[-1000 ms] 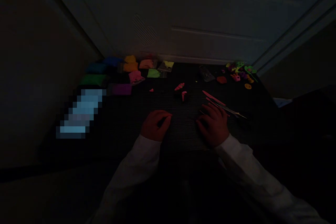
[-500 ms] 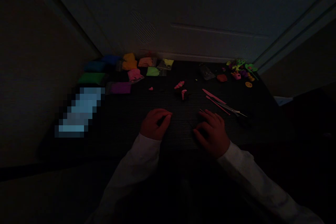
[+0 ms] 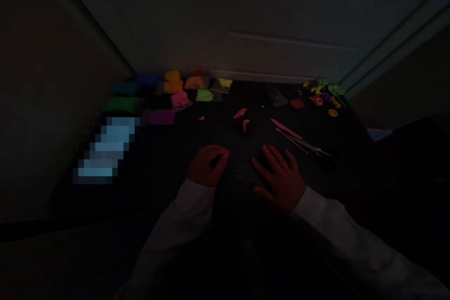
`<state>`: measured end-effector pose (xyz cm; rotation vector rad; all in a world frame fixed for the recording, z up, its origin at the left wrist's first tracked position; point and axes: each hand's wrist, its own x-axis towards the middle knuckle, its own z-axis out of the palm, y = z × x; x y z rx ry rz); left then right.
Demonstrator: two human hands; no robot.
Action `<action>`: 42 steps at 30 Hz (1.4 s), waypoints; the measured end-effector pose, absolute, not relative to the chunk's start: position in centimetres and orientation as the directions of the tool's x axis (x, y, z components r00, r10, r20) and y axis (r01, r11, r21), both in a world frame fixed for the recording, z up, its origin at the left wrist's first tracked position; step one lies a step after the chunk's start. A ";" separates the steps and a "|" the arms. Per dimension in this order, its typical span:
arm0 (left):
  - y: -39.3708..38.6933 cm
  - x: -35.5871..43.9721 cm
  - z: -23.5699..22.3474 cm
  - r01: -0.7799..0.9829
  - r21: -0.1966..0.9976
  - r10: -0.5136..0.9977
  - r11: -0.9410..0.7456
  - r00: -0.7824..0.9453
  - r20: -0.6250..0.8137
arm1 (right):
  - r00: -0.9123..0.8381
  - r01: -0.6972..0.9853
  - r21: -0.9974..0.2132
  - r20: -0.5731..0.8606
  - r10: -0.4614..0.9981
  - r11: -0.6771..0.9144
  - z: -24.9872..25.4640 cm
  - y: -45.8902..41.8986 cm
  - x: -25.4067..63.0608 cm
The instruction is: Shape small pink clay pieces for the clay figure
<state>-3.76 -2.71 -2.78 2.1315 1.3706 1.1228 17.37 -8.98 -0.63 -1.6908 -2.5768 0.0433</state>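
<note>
Resting on the dark mat (image 3: pixel 168 168) — right hand (image 3: pixel 279 178) spread flat, left hand (image 3: pixel 207 166) apparently curled, grip unclear

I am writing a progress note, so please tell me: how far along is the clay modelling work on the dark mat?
Done: several small finished clay figures stand at the far right. In hand: nothing is held; the left hand rests curled and the right hand lies flat on the mat, with small pink pieces just beyond them. Left: many coloured clay packs lie at the far left; the pink tools lie untouched.

Very dim, underexposed view; edges sink into black shadow.
</note>
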 end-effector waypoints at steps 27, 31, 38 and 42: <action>-2.8 -3.6 -2.6 0.591 0.686 0.900 -0.424 0.194 0.390 | -0.348 0.931 -0.087 0.069 0.935 0.353 -0.4 -9.7 16.6; -2.9 -3.6 -2.6 0.595 0.689 0.904 -0.413 0.177 0.389 | -0.398 0.910 -0.102 0.065 0.915 0.403 -0.5 -9.9 16.1; -2.8 -3.6 -2.6 0.589 0.691 0.903 -0.419 0.188 0.387 | -0.329 0.938 -0.087 0.086 0.940 0.336 -0.5 -10.0 16.3; -2.8 -3.6 -2.7 0.591 0.694 0.904 -0.412 0.170 0.391 | -0.382 0.917 -0.098 0.068 0.922 0.387 -0.7 -10.2 16.0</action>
